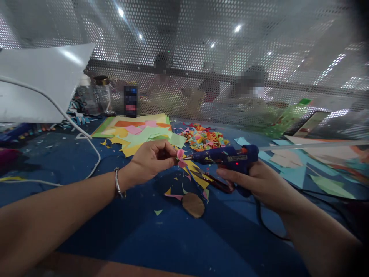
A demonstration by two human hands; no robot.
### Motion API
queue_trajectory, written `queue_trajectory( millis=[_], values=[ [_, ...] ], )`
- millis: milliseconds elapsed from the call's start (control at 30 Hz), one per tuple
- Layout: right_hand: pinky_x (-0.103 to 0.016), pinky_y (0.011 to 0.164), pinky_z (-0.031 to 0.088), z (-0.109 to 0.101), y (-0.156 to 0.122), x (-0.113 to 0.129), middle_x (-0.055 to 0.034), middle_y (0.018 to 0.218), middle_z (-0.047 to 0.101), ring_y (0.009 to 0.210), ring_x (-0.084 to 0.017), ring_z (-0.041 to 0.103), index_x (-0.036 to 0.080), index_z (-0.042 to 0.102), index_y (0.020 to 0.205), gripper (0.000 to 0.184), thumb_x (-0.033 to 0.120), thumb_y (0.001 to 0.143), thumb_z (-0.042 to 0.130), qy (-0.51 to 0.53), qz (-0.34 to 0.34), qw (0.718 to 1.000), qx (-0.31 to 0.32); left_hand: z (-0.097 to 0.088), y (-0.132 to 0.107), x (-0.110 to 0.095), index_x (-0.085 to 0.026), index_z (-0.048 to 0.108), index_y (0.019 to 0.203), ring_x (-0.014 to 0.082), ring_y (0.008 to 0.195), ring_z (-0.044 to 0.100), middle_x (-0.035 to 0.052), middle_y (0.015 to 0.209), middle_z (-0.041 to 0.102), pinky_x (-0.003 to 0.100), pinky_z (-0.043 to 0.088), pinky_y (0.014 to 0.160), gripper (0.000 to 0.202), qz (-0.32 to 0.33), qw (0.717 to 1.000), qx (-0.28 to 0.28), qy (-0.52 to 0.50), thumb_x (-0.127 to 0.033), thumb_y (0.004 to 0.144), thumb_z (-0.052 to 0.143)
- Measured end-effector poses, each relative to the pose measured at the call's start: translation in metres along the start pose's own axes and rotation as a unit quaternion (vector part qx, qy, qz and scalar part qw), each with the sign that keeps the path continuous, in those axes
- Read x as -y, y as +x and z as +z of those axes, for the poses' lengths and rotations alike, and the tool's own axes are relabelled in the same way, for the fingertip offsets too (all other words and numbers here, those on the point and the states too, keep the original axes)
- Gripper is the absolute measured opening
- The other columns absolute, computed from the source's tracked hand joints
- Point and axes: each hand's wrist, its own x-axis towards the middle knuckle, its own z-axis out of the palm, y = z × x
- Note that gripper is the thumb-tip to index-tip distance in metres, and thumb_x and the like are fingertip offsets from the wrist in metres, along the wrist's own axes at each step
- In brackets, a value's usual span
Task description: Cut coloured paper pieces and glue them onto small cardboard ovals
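Observation:
Between thumb and fingertips, my left hand (151, 159) pinches a small pink paper flower (181, 158). A blue hot glue gun (225, 154) is gripped by my right hand (262, 184); its nozzle points left and meets the flower, though I cannot tell if it touches. A clear glue stick (305, 146) sticks out of the gun's back. Beneath the gun lie scissors (220, 184) with dark red handles, partly hidden, over yellow paper scraps. Nearer me, a brown oval piece (193, 205) rests flat on the blue table.
Coloured paper sheets (135, 132) and a heap of paper scraps (204, 137) lie farther back. A phone (130, 101) stands upright by a lidded jar (103, 94). A white cable (95, 148) crosses the left; blue and pink paper (291, 165) lies right. A perforated panel (196, 46) rises behind.

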Motion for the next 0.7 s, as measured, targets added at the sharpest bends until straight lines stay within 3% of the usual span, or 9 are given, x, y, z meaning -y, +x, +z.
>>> queue_trajectory(
  millis=[333, 700],
  values=[
    [-0.029, 0.05, 0.043, -0.0002, -0.0004, 0.0019, -0.0036, 0.054, 0.057, 0.053, -0.018, 0.053, 0.02, 0.057, 0.053, 0.048, 0.062, 0.077, 0.061, -0.033, 0.004, 0.999, 0.006, 0.0001, -0.0016, -0.0006, -0.016, 0.061, 0.072, 0.0095, 0.065, 0.058, -0.0006, 0.072, 0.064, 0.023, 0.049, 0.062, 0.013, 0.004, 1.0, 0.012, 0.009, -0.018, 0.069, 0.073],
    [-0.027, 0.045, 0.04, 0.0008, 0.0002, -0.0007, -0.002, 0.05, 0.054, 0.049, -0.016, 0.048, 0.02, 0.057, 0.055, 0.042, 0.055, 0.077, 0.062, -0.05, -0.021, 0.999, -0.001, 0.0026, -0.0011, -0.001, -0.016, 0.06, 0.07, 0.012, 0.071, 0.061, 0.0024, 0.078, 0.068, 0.026, 0.052, 0.066, 0.014, 0.013, 1.0, 0.006, 0.001, -0.019, 0.067, 0.074]
  ],
)
